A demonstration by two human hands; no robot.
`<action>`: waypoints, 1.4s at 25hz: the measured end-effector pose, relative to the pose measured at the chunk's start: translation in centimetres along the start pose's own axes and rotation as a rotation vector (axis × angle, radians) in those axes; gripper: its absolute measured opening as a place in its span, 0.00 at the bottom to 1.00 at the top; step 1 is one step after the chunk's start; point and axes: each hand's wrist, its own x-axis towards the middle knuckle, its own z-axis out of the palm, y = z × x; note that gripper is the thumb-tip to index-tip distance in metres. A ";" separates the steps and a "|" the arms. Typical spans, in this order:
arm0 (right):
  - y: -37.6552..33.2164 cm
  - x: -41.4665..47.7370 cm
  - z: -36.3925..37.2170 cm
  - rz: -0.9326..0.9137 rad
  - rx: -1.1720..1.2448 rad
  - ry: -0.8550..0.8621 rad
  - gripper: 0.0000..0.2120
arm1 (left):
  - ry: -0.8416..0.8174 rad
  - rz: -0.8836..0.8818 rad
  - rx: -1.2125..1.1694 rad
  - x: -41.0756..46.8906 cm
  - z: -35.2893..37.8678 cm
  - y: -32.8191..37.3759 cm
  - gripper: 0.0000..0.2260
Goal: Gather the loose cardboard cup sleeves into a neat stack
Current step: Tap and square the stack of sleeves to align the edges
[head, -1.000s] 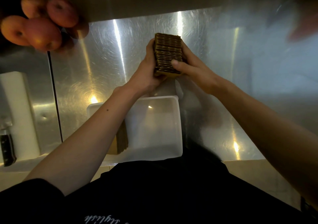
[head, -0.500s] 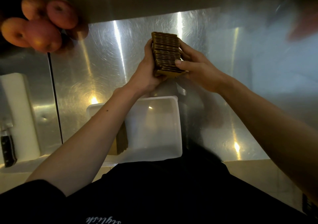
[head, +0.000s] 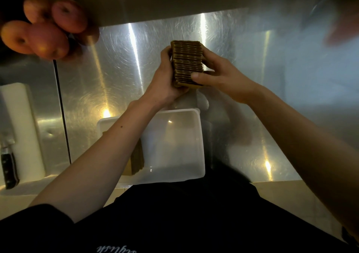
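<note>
place: probably commercial kitchen; steel counter (head: 108, 82); knife (head: 8, 165); apples (head: 46, 27)

1 view only, head-worn wide-angle camera looking forward and steeply down over the wearer's black shirt (head: 184, 219) onto a brushed stainless steel counter (head: 116, 74). Close range (both forearms fill the lower frame). Edges bend and blur; red apples (head: 46, 27) sit top left, white plastic tub (head: 201, 144) near centre.

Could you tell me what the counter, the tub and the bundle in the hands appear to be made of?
Counter: likely brushed stainless steel, with swirl scratches and streaky glare. Tub: seemingly white, semi-gloss plastic with rounded corners. Stack of sleeves: brown corrugated cardboard, matte, ribbed edges showing, held by the left hand and right hand.
</note>
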 end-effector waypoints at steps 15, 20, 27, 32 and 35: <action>-0.4 -1.9 1.6 -0.381 -0.969 0.476 0.09 | -0.056 0.114 0.001 0.4 -0.2 0.2 0.40; -1.5 -2.0 2.4 -0.451 -1.133 0.443 0.09 | -0.035 0.093 0.021 0.5 -0.1 0.2 0.39; -1.7 -2.6 1.9 -0.441 -1.132 0.359 0.10 | -0.019 0.083 0.001 0.6 0.0 -0.1 0.40; -1.3 -2.5 1.9 -0.523 -1.241 0.484 0.05 | 0.002 0.082 0.008 0.7 0.2 -0.1 0.39; -1.1 -2.4 1.9 -0.604 -1.265 0.618 0.03 | -0.002 0.080 0.004 0.8 0.2 0.0 0.40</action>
